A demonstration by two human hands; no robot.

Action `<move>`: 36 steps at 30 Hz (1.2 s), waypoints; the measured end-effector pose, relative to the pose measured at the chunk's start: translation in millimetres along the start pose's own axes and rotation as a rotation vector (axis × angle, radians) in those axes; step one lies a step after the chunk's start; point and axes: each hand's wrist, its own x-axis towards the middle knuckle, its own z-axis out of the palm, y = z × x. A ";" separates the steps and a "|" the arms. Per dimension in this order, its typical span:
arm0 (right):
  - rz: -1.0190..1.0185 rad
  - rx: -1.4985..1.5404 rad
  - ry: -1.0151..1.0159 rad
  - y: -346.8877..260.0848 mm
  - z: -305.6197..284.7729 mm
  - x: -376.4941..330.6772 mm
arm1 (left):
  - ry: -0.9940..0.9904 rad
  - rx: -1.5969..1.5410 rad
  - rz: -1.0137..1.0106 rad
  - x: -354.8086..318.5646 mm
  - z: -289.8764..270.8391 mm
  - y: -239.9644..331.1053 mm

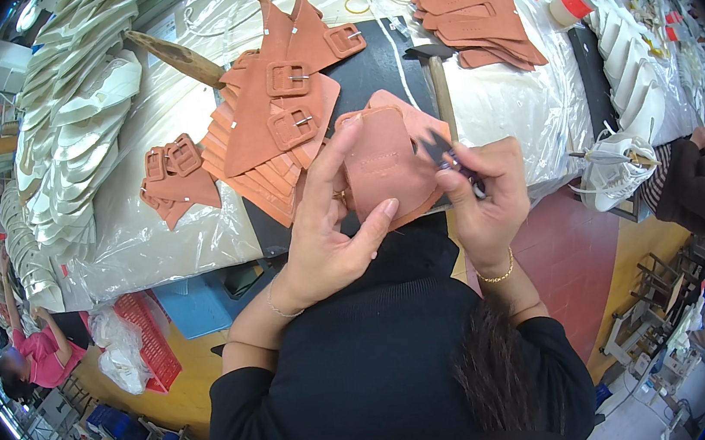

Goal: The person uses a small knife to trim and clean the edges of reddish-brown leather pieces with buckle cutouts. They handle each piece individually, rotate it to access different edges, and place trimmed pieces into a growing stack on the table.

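My left hand grips a terracotta leather piece with stitched edges, thumb on its face and fingers around its left side. Thread snips with dark blades are in my right hand, their tips against the right edge of the piece; the blades look blurred. Just left of my hands lies a fanned stack of terracotta leather straps with covered buckles. Two smaller buckles sit on leather parts farther left.
Cut leather pieces are stacked at the far right of the plastic-covered table. A wooden-handled hammer lies near my hands. White shoe parts pile at left, others at right. Two people work nearby.
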 end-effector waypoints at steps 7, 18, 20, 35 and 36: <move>-0.028 0.028 -0.146 1.1 -10.9 5.1 | -0.005 -0.068 -0.080 1.2 -4.3 4.7; -0.074 -0.097 -0.215 -4.3 -15.2 10.6 | -0.045 0.017 0.055 2.1 -5.3 -1.5; -0.090 -0.098 -0.178 -3.9 -12.5 10.0 | -0.040 0.029 0.048 2.2 -4.8 -1.3; 0.197 0.246 -0.183 1.7 -20.6 12.4 | -0.067 -0.051 -0.067 0.5 -3.8 5.1; 0.127 0.163 -0.226 3.8 -23.8 14.2 | -0.065 -0.085 -0.091 0.7 -4.5 6.9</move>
